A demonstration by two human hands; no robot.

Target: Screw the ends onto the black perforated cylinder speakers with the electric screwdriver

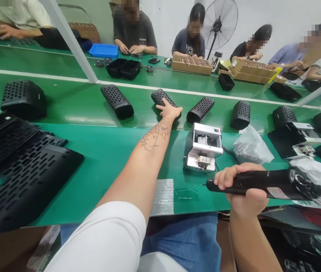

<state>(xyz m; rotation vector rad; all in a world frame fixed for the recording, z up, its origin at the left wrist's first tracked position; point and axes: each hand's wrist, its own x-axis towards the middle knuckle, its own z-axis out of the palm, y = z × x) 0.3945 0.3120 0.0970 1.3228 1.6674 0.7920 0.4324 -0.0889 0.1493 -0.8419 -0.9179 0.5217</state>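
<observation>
Left hand (170, 110) on housing (158, 96), right hand (244, 204) on driver (262, 183)

We have the left fingers spread on the perforated housing, which sits on the green strip (85, 107) beyond our bench (98, 164); right hand is wrapped round the driver above it. Bench also carries a silver machine (208, 149), plastic bag (252, 145), pale sheet (163, 196). Across the rail (143, 87), co-workers (135, 32) at a table (162, 76), standing fan (217, 25) behind.
</observation>
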